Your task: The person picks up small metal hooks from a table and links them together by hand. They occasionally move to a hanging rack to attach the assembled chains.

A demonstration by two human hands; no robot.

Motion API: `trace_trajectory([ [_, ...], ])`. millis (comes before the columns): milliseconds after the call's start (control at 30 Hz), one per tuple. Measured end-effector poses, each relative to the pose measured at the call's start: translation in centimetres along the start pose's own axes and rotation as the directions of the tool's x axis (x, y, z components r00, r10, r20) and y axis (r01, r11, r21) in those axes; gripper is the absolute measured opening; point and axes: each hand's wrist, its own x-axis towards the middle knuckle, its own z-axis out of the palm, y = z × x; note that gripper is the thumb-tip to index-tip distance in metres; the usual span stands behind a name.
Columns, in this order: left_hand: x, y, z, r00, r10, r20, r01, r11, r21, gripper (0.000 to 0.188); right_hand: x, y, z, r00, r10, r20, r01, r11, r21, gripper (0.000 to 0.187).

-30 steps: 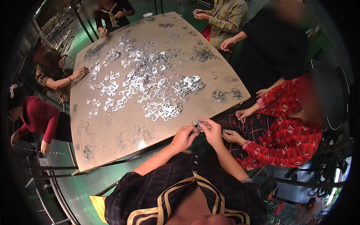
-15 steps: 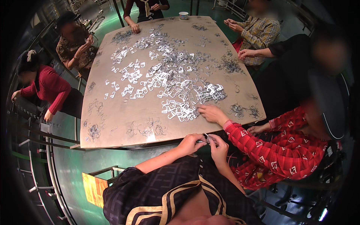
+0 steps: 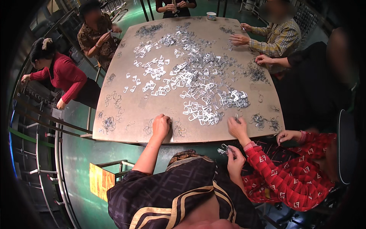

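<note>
Left arm (image 3: pixel 149 149) is lying outstretched over the table's (image 3: pixel 126 103) near edge, left hand (image 3: pixel 161 126) curling down among thin wire pieces (image 3: pixel 179 129); can't tell if it's pinching any. Right hand (image 3: pixel 236 157) is hanging just off the near edge, pinching metal hooks (image 3: pixel 222 150), which are sticking out left.

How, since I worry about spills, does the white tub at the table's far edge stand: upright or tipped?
Upright: the white tub has its rim on top.
</note>
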Motion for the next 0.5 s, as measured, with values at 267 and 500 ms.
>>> trace_trajectory([
  [267,1.5,1.8,1.8,0.905,0.378,0.194,-0.404,0.908,0.113,0.012,1.6,-0.4,0.9,0.997,-0.035,0.067,0.036,0.999,-0.01,0.017],
  [500,3.8,2.7,1.0,0.861,0.35,0.37,-0.408,0.908,0.091,0.009,2.3,-1.2,1.8,0.996,0.019,0.089,-0.022,0.999,0.027,0.024],
])
